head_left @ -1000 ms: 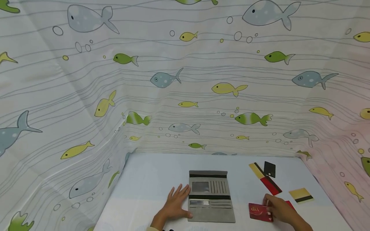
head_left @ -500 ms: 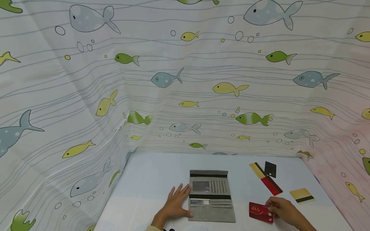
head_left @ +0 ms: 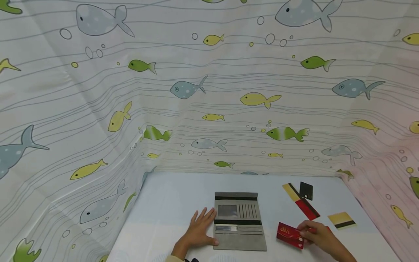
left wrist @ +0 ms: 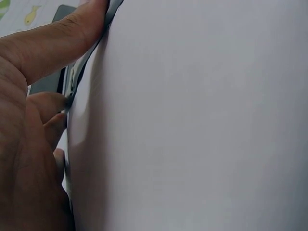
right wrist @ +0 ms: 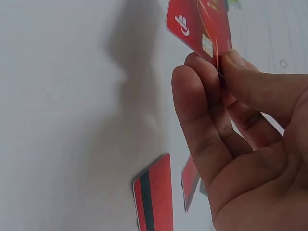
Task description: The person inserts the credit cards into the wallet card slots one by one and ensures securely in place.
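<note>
Pinching hand: the right hand (head_left: 317, 236) has the VIP card (head_left: 289, 235) by its chip end, between thumb and fingers.
VIP card: over the last half second it has shifted left and a little away from the person, and its slant is steeper; from the right wrist it shows clear of the bench (head_left: 176, 193).
Meaning: I'd judge the card fully picked up and nearer the wallet (head_left: 240, 233), though it is still apart from it and in none of its slots (head_left: 248, 211).
Spread hand: the left hand (head_left: 199, 229) lies with fingers wide along the wallet's left edge, thumb near the lower left corner; it hasn't budged, and I take it to be steadying.
Wallet: unfolded flat, its place on the bench unchanged, between the two hands.
Red card: striped (right wrist: 156, 192), lying below the right hand, which hides most of it from the head view.
Gold card: alone to the right (head_left: 342, 220), black stripe across one end.
Striped pair: a second gold card (head_left: 291, 191) and a second red card (head_left: 307, 210), end to end; whether they overlap I can't tell.
Black card: just beside that pair (head_left: 306, 190).
</note>
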Demonstrator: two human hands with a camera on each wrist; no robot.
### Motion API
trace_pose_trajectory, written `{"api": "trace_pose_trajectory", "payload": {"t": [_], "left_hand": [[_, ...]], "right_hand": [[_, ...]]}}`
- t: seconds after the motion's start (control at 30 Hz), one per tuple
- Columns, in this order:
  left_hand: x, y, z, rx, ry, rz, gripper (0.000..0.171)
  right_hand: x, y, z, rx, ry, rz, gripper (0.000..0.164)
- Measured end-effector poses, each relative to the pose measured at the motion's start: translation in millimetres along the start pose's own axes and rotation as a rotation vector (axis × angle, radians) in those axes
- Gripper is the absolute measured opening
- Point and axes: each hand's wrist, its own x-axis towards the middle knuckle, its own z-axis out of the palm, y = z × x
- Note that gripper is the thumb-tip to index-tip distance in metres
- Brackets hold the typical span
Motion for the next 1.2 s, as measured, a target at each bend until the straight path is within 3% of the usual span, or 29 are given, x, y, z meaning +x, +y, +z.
{"api": "trace_pose_trajectory", "payload": {"t": [0.23, 0.47, 0.9, 1.2], "left_hand": [[-2.6, -2.6, -1.8, 0.017, -0.034, 0.005, 0.120], [-1.9, -1.0, -7.3, 0.004, -0.032, 0.052, 0.122], [0.5, -4.3, -2.8, 0.039, -0.042, 0.048, 0.126], [-0.1, -3.5, -3.1, -0.024, -0.014, 0.075, 0.126]], "right_hand": [[3.1, -9.4, 12.1, 0.082, -0.019, -0.023, 0.028], [7.9, -31.3, 25.8, 0.147, -0.029, -0.069, 0.029], [18.3, -68.5, 59.9, 0.177, -0.061, -0.149, 0.027], [32.1, -82.7, 75.5, 0.160, -0.050, -0.175, 0.025]]}}
